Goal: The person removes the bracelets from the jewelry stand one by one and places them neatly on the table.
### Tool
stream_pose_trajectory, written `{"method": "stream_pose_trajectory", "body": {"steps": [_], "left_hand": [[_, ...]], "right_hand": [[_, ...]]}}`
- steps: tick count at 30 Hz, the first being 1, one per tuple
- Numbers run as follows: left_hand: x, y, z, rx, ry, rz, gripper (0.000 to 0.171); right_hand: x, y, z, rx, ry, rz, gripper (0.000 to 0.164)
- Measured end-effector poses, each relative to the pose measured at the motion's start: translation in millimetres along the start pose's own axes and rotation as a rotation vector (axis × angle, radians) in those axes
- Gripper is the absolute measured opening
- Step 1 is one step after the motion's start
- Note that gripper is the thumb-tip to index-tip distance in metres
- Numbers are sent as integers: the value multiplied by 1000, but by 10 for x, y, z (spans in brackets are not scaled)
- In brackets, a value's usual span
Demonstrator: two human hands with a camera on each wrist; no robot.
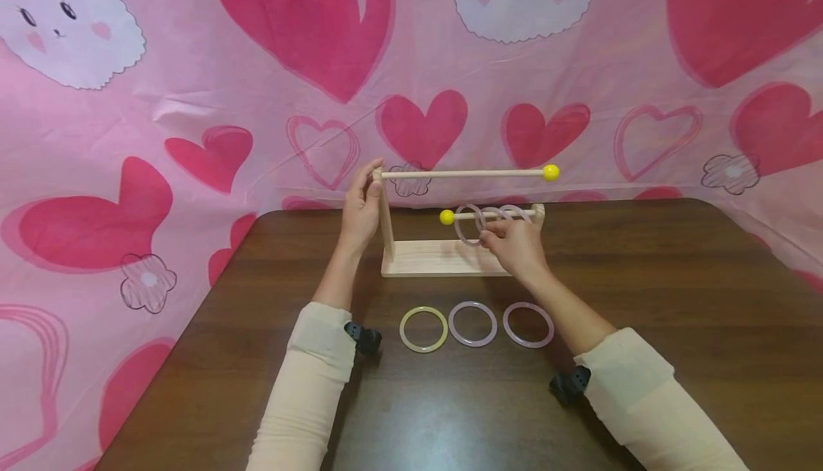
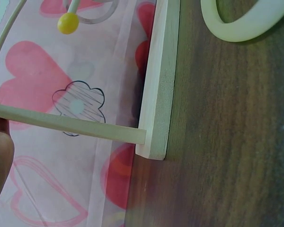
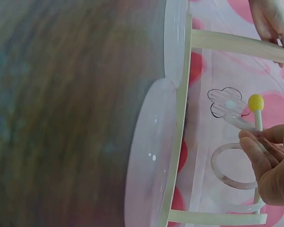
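On the table is a pale wooden ring stand (image 1: 437, 260) with two posts of unequal height, each bearing a horizontal rod tipped with a yellow ball. My left hand (image 1: 362, 206) grips the top of the taller left post (image 2: 66, 124). At the shorter rod, my right hand (image 1: 517, 246) pinches a translucent lilac ring (image 3: 239, 124) that hangs near the yellow ball (image 1: 446, 217). Further along that rod hang other rings (image 3: 220, 177), partly hidden by the right hand in the head view. The upper rod (image 1: 463, 174) carries no ring.
In front of the stand, a yellow ring (image 1: 403, 342) and two lilac rings (image 1: 452, 336) (image 1: 508, 335) lie in a row on the brown table (image 1: 411, 414). Behind the table hangs a pink cloth (image 1: 424, 63) printed with hearts.
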State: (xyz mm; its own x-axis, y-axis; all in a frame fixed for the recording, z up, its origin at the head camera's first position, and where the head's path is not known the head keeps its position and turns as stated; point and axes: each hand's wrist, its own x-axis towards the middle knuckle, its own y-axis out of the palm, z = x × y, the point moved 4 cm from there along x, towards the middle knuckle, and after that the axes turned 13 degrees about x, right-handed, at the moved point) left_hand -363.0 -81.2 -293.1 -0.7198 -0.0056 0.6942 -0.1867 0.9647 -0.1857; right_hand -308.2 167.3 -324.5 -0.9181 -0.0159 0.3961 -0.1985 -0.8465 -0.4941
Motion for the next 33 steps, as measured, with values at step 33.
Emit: {"method": "stream_pose_trajectory", "body": {"steps": [33], "left_hand": [[-7,-26,-148,-16,-48,24,37]], "right_hand": [[31,145,100,88,25,2,19]]}}
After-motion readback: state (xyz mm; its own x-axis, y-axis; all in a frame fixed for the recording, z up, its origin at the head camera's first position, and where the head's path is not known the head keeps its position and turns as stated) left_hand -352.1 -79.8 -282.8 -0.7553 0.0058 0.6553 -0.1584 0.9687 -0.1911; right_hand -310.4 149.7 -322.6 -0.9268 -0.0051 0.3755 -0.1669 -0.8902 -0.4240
